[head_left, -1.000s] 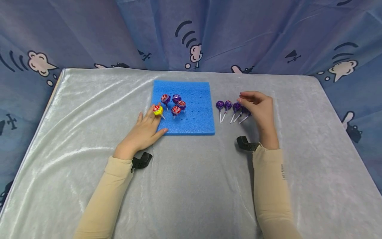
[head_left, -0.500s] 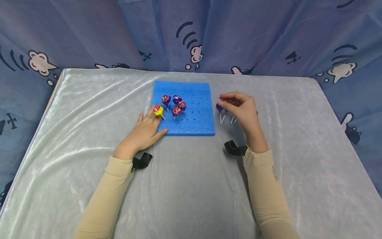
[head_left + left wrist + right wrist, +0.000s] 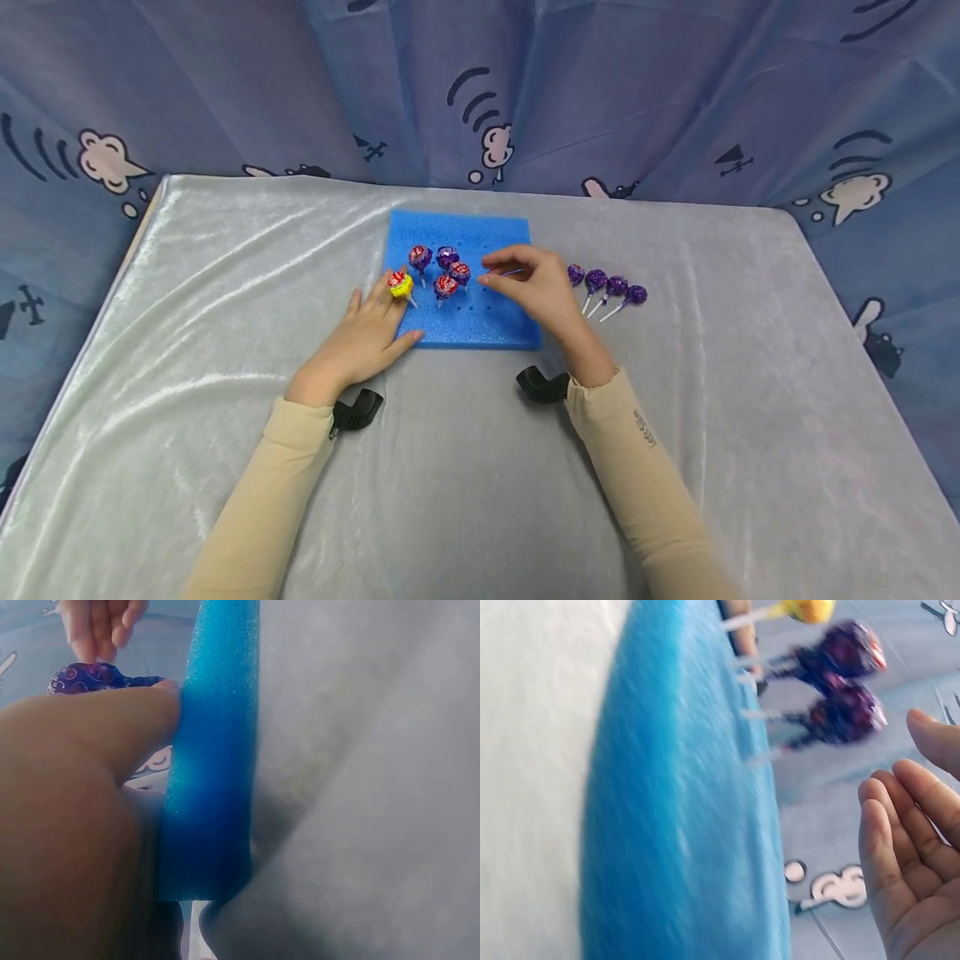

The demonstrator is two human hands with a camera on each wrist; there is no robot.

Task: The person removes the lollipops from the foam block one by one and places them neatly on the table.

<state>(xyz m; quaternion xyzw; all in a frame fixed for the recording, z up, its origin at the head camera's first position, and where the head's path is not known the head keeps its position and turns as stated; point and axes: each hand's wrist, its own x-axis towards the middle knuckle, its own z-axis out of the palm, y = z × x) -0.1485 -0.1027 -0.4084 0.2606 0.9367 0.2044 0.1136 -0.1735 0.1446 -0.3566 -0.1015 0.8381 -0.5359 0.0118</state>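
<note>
My left hand rests with spread fingers on the left edge of a blue foam board. Beside those fingers, a yellow lollipop leans on its stick in the foam. Several purple-and-red lollipops stand in the board's left half. Over the board's right side hovers my right hand, thumb and fingertips apart. In the right wrist view its fingers are loosely bent, with nothing visible between them. The left thumb lies against the foam's edge in the left wrist view.
Several purple lollipops lie in a row on the grey-white cloth, right of the board. My right hand covers that row's left end. Small holes dot the foam. A blue patterned curtain hangs behind the table.
My right hand has swept left from above the row of purple lollipops to the board's right side, uncovering the row's right end. The left hand stays in place.
</note>
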